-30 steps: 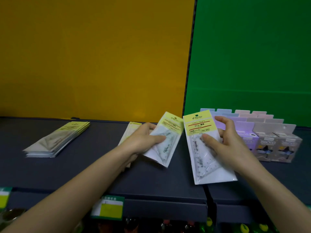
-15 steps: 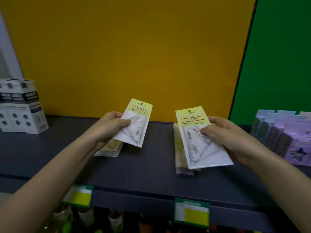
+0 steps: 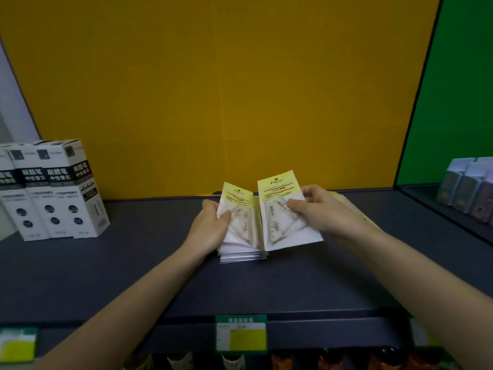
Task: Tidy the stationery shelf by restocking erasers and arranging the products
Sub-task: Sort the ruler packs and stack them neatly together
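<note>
Two packets of clear triangle rulers with yellow header cards are held over the dark shelf [image 3: 106,276]. My left hand [image 3: 210,225] grips one ruler packet [image 3: 240,209] by its left edge, low over a stack of like packets [image 3: 242,256] lying on the shelf. My right hand [image 3: 320,212] pinches the second ruler packet [image 3: 282,209] at its right edge, thumb on top. The two packets sit side by side, edges nearly touching. Another pile of yellow-edged packets [image 3: 354,209] lies partly hidden behind my right hand.
Black-and-white refill boxes [image 3: 53,193] stand upright at the shelf's left. Pastel purple boxes [image 3: 469,190] stand on the neighbouring shelf at the right, past a black divider. Green price tags [image 3: 241,333] hang on the shelf's front rail, with bottles below.
The view has swung further left. My two hands have come together, so the packets now sit side by side, and the left packet has come down onto the stack.
</note>
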`<state>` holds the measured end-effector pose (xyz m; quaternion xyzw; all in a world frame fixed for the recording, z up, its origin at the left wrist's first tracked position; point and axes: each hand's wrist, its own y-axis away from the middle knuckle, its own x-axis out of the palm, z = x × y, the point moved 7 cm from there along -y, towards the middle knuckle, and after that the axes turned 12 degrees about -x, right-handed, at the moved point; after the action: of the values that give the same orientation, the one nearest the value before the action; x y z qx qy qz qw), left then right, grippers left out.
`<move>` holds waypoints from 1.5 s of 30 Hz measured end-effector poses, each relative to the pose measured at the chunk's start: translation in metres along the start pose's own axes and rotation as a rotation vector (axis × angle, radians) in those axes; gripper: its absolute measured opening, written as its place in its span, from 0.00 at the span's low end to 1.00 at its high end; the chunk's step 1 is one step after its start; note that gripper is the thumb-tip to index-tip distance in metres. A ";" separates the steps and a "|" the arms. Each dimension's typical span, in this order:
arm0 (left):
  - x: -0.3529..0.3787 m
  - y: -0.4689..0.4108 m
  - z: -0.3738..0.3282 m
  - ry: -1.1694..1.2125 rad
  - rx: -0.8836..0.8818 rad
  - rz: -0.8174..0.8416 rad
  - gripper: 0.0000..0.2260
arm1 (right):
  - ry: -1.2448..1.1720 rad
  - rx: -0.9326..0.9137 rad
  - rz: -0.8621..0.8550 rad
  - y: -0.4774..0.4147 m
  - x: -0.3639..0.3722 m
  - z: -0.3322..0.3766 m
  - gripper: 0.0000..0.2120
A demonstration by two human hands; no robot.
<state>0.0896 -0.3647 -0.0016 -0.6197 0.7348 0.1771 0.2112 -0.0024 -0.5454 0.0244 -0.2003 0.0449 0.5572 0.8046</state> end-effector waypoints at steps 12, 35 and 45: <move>0.000 -0.006 0.010 -0.273 0.009 0.067 0.11 | -0.044 0.057 -0.076 -0.026 0.041 -0.013 0.08; 0.014 -0.012 0.016 -0.137 -0.001 0.224 0.16 | 0.162 0.132 0.133 -0.028 0.080 -0.035 0.17; 0.017 0.002 0.023 0.609 -0.226 0.388 0.26 | -0.360 0.254 0.022 -0.013 0.084 -0.037 0.22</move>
<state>0.0870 -0.3663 -0.0297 -0.5127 0.8434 0.1014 -0.1243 0.0464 -0.4892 -0.0304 0.0061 -0.0274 0.5827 0.8122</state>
